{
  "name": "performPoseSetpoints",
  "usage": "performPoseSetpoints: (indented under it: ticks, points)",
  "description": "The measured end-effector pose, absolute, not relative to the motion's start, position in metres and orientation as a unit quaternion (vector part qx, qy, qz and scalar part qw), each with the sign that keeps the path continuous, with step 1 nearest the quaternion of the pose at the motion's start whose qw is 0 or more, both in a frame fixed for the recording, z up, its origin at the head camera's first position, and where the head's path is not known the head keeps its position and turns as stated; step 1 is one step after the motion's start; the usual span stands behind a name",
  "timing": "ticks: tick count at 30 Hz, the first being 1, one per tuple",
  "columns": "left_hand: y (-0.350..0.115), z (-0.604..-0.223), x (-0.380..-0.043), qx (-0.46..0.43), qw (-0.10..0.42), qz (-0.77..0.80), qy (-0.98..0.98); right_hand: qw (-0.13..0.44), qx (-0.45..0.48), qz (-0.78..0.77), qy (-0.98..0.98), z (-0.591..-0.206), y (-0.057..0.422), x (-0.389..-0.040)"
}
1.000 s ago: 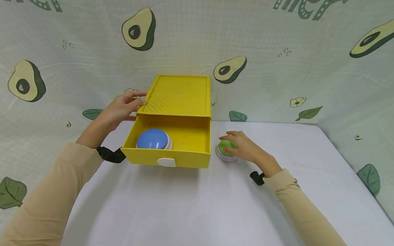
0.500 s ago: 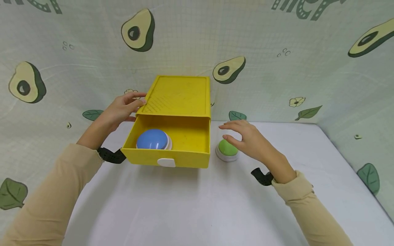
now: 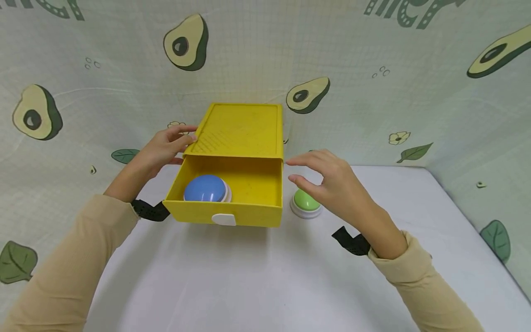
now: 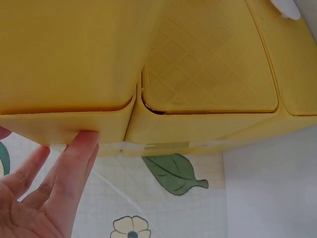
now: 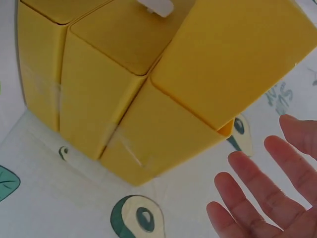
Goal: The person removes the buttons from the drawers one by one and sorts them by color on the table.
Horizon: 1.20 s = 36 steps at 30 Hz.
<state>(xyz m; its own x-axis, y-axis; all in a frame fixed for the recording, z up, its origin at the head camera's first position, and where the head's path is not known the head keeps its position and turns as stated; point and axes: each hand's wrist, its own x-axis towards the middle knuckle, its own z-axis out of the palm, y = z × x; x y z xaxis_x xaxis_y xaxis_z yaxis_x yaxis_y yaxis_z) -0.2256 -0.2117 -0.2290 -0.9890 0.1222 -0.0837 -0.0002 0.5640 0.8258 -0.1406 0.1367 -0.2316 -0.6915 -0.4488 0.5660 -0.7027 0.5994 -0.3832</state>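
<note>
A yellow drawer unit (image 3: 242,127) stands on the table, its top drawer (image 3: 249,213) pulled out. Inside the drawer, at the left, lies a blue dome button (image 3: 205,188) with a white rim. My left hand (image 3: 163,147) rests its extended fingers against the unit's left side; in the left wrist view the fingers (image 4: 74,168) touch the yellow wall. My right hand (image 3: 336,184) hovers right of the open drawer, fingers spread, holding nothing. Below it on the table sits a green dome button (image 3: 306,200) on a white base, partly near the hand's lower edge.
Two shut drawers sit below the open one; a middle drawer front (image 4: 213,59) shows in the left wrist view. The white tabletop (image 3: 232,276) reaches toward me. An avocado-print cloth (image 3: 249,50) hangs behind.
My right hand has let go of the green button, risen off it and moved toward the drawer unit's right side. The left hand, drawer and both buttons stay put.
</note>
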Motion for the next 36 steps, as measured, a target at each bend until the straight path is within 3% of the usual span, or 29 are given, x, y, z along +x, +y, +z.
performPoseSetpoints:
  ticks: [17,26,36]
  points:
    - [-0.212,-0.229,-0.225,0.039,0.065,0.465,0.882,0.172,0.392,0.31,-0.849,-0.203,0.095,-0.13]
    - [-0.212,-0.228,-0.225,0.041,0.064,0.461,0.884,0.115,0.373,0.27,-0.88,-0.196,0.066,-0.127]
    - [-0.211,-0.226,-0.225,0.039,0.073,0.465,0.881,0.013,0.349,0.245,-0.904,-0.203,0.042,-0.141]
